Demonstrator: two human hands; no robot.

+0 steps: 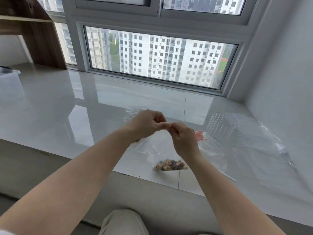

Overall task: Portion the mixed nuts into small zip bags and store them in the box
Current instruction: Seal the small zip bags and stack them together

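1. Your left hand (147, 122) and right hand (182, 135) both pinch the top seal of the zip bag (162, 150) above the counter's (67, 106) front edge.
2. The nuts (171, 165) sag at its bottom.
3. The film is thin and probably slippery; hold only the seal.

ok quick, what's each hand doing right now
Left hand: pinching the top edge of the zip bag.
Right hand: pinching the same edge.

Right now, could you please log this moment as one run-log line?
step: sealing zip bag | left hand: pinching bag top | right hand: pinching bag top | mixed nuts: in bag bottom | storage box: far left
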